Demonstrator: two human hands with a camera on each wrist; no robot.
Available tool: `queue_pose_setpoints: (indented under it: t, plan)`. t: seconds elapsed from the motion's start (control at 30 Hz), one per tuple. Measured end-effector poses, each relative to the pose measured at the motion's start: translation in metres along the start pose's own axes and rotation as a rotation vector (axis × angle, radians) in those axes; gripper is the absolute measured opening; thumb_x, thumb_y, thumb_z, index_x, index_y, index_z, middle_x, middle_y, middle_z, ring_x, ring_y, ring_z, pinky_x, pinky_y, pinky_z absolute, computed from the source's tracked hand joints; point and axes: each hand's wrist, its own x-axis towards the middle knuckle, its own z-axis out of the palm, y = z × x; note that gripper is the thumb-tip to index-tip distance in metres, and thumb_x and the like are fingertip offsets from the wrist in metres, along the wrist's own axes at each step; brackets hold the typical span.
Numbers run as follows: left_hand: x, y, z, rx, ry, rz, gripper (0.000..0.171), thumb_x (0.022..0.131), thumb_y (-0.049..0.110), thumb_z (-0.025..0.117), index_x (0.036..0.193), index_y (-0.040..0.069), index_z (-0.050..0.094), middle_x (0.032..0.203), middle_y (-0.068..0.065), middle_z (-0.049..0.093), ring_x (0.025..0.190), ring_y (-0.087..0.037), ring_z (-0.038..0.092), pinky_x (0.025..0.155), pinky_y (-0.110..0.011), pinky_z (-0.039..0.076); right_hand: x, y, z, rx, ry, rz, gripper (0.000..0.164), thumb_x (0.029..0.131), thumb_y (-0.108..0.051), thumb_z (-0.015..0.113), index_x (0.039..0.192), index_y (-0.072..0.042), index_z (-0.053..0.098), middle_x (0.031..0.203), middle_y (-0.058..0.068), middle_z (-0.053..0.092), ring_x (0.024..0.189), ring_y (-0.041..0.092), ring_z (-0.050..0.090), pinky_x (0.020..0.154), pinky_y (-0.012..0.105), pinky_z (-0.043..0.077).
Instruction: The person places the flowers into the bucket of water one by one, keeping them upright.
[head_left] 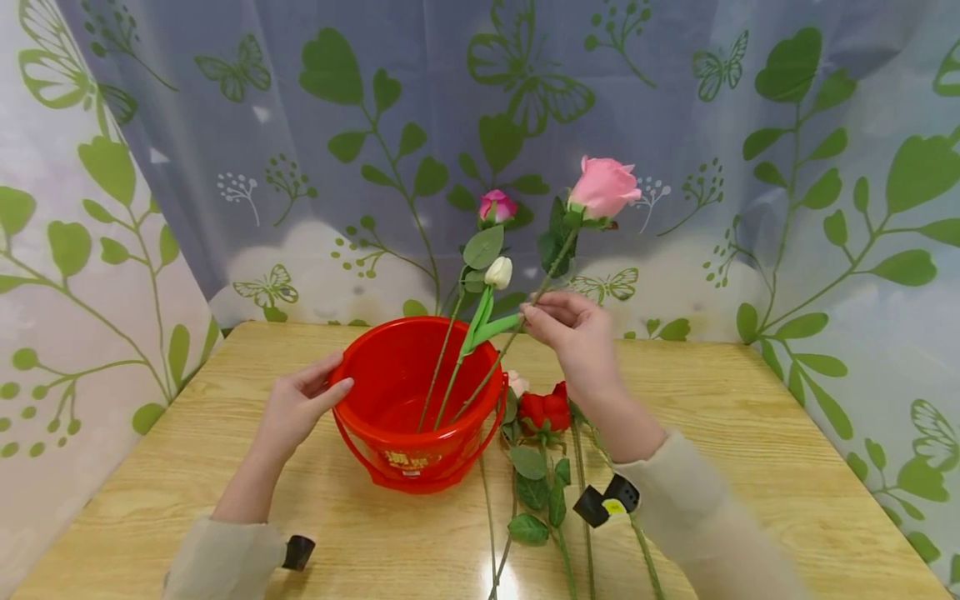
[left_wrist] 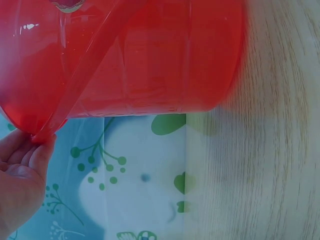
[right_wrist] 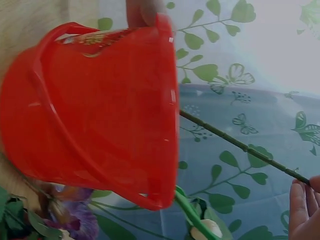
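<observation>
A red plastic bucket (head_left: 420,450) stands upright on the wooden table. At its left side my left hand (head_left: 296,408) holds the rim, thumb on top; the left wrist view shows those fingers (left_wrist: 41,155) at the rim by the handle joint. My right hand (head_left: 573,333) pinches the stem of a large pink rose (head_left: 602,190) above the bucket's right side. The rose's stem (right_wrist: 240,145) slants down into the bucket, its bloom up and to the right. A white tulip (head_left: 498,272) and a smaller magenta rose (head_left: 497,206) lean inside the bucket.
Right of the bucket, several flowers lie on the table (head_left: 720,400), including a red one (head_left: 546,410) and a pale one (head_left: 517,383), stems toward the front edge. A purple flower (right_wrist: 75,212) shows near the bucket in the right wrist view. A patterned curtain (head_left: 420,100) hangs behind.
</observation>
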Motion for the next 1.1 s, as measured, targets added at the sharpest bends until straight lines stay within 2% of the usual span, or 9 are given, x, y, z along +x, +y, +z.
queue_pose_setpoints:
  t: [0.23,0.37,0.43,0.67,0.83,1.1]
  plan:
    - [0.000,-0.001,0.000,-0.010,0.001,0.003,0.054,0.081,0.023,0.065,0.125,-0.003,0.048,0.123,-0.017,0.049,0.109,-0.028,0.049,0.078,-0.019,0.045,-0.001,0.025,0.008,-0.039,-0.012,0.036,0.018,0.082,0.001,0.060,0.097,0.010,0.056,0.081,0.006,0.062,0.072,0.014,0.062,0.076,0.035,0.050]
    - [0.000,-0.001,0.000,-0.018,0.002,0.004,0.054,0.081,0.023,0.065,0.125,-0.003,0.048,0.123,-0.017,0.049,0.109,-0.028,0.049,0.077,-0.019,0.045,-0.003,0.037,0.012,-0.060,-0.026,0.042,0.014,0.081,0.003,0.060,0.093,0.009,0.057,0.078,0.005,0.061,0.072,0.015,0.061,0.077,0.038,0.050]
    - [0.000,-0.001,0.000,-0.018,0.003,0.006,0.054,0.082,0.023,0.065,0.125,-0.003,0.048,0.123,-0.017,0.050,0.109,-0.029,0.049,0.077,-0.019,0.045,-0.003,0.042,0.014,-0.083,-0.031,0.049,0.013,0.081,0.002,0.060,0.093,0.008,0.058,0.079,0.005,0.061,0.073,0.016,0.061,0.075,0.036,0.051]
    - [0.000,-0.001,0.000,-0.015,0.007,0.006,0.053,0.082,0.023,0.065,0.125,-0.003,0.048,0.124,-0.017,0.049,0.110,-0.028,0.049,0.078,-0.019,0.045,-0.005,0.055,0.019,-0.144,-0.033,0.058,0.016,0.078,0.003,0.062,0.093,0.008,0.058,0.083,0.011,0.061,0.075,0.014,0.058,0.070,0.030,0.051]
    - [0.000,0.000,0.000,-0.023,0.009,0.006,0.053,0.081,0.023,0.065,0.125,-0.003,0.048,0.124,-0.017,0.048,0.110,-0.028,0.048,0.078,-0.018,0.045,-0.006,0.063,0.021,-0.185,-0.026,0.054,0.015,0.077,0.004,0.064,0.091,0.004,0.059,0.083,0.010,0.062,0.077,0.015,0.059,0.068,0.029,0.051]
    - [0.000,0.000,0.000,-0.015,0.009,0.000,0.054,0.081,0.024,0.065,0.125,-0.003,0.047,0.124,-0.017,0.048,0.110,-0.028,0.048,0.078,-0.018,0.045,-0.003,0.073,0.023,-0.232,-0.029,0.053,0.017,0.076,0.007,0.063,0.091,0.004,0.055,0.088,0.015,0.062,0.082,0.023,0.060,0.071,0.030,0.051]
